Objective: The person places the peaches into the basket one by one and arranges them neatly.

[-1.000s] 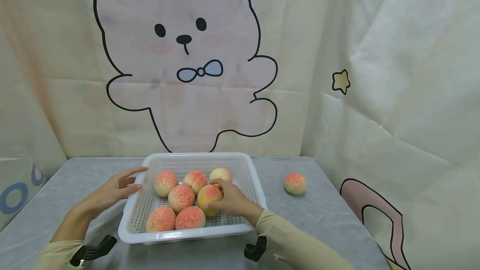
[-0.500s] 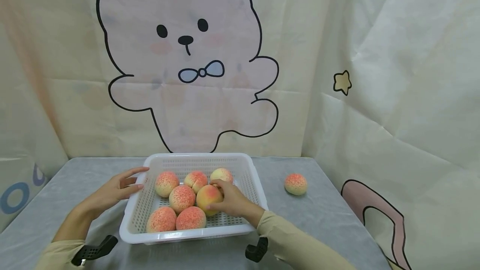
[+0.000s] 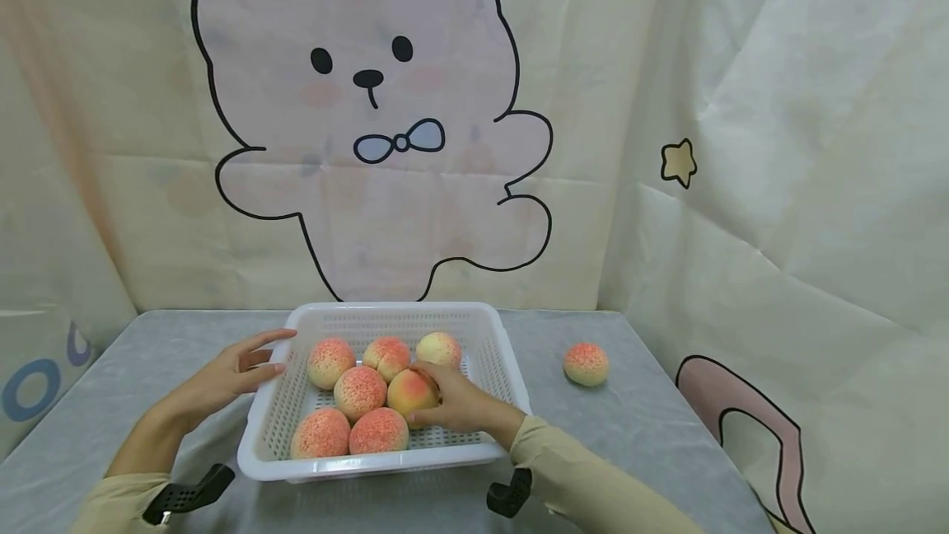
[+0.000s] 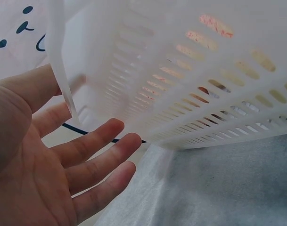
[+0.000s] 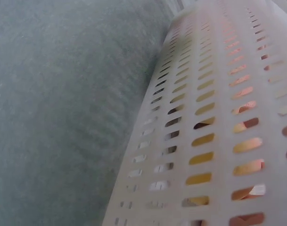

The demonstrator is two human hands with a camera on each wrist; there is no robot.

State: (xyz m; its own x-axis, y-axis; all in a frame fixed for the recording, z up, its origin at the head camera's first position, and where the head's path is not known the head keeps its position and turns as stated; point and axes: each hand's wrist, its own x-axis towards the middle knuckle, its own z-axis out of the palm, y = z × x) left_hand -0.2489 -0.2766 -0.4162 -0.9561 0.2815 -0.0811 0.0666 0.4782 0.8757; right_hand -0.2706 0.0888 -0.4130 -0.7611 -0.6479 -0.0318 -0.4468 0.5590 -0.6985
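A white perforated plastic basket stands on the table with several artificial peaches in it, mostly speckled red and cream. My right hand reaches over its right side and holds a smoother yellow-orange peach between thumb and fingers, low among the others. My left hand is at the basket's left rim; its thumb and index finger touch the rim. In the left wrist view the other fingers are spread and straight outside the wall. The right wrist view shows only the basket's slotted outer wall and table; my right hand is mostly hidden there.
One more peach lies on the grey-covered table to the right of the basket. A curtain with a cartoon bear hangs behind the table's far edge, and more fabric hangs at both sides.
The right fingers have shifted slightly on the yellow-orange peach, which has settled a touch lower left. The left hand and basket look the same, and the view has drifted a little.
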